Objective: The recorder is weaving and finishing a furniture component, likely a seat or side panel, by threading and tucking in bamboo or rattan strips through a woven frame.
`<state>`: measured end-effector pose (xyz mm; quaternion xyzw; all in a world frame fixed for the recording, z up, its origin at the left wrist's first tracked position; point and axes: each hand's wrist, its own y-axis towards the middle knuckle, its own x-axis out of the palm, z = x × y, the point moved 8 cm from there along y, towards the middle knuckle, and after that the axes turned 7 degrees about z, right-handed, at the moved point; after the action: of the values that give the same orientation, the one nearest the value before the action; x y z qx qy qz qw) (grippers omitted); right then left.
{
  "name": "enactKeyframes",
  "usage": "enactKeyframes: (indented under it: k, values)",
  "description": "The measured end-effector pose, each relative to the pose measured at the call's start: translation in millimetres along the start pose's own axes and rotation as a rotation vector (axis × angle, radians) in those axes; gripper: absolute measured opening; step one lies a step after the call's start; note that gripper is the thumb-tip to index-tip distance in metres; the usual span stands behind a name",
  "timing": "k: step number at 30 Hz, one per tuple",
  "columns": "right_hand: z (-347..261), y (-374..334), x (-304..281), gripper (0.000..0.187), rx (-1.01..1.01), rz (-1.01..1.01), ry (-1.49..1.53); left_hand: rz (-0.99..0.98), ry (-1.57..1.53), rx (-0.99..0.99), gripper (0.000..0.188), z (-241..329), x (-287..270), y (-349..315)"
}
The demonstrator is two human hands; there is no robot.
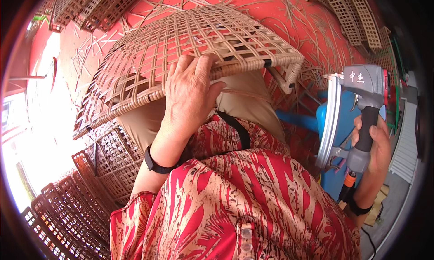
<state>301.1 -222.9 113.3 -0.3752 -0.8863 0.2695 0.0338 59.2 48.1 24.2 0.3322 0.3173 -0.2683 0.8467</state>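
A tan woven rattan panel [149, 50] with an open lattice and a wrapped rim lies across my lap. My left hand [186, 93] is closed over its near rim, fingers on top of the weave and thumb apart along the edge. At the right, my right hand [380, 145] is wrapped round the dark handle of a grey pneumatic staple gun [364, 81]. The gun is held upright, away from the panel, with its silver curved magazine [331, 120] on the left side. An orange-and-black hose fitting [348, 183] sits at the handle's lower end.
Stacked woven panels [68, 210] stand at the lower left, with more pieces [97, 9] at the upper left and others [350, 14] at the upper right. Cut rattan strips [312, 32] litter the red floor [266, 2]. Something blue [346, 113] stands behind the staple gun.
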Motion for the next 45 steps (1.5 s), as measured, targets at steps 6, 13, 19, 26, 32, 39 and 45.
enactKeyframes:
  k: [6,13,19,26,32,39,45]
  values:
    - [38,-14,-83,0.07,-0.204,0.525,-0.043,0.121,0.165,0.1,0.041,-9,13,4]
    - [137,5,-203,0.078,-0.177,0.793,-0.358,0.147,0.155,0.166,0.036,-13,16,34]
    - [178,62,-229,0.081,-0.183,0.762,-0.432,0.132,0.224,0.115,0.036,-78,-13,137]
    - [167,37,-236,0.07,-0.203,0.959,-1.0,-0.043,0.14,0.132,0.047,-121,-36,227]
    - [34,-13,-71,0.039,-0.633,1.003,-0.588,-0.093,0.112,0.07,0.045,-115,-46,262]
    - [-22,96,196,0.04,-1.005,0.178,-0.378,-0.114,0.259,0.019,0.054,-152,-63,297]
    - [-46,252,313,0.098,-1.057,0.079,-0.415,-0.09,0.266,0.085,0.054,-125,-44,327]
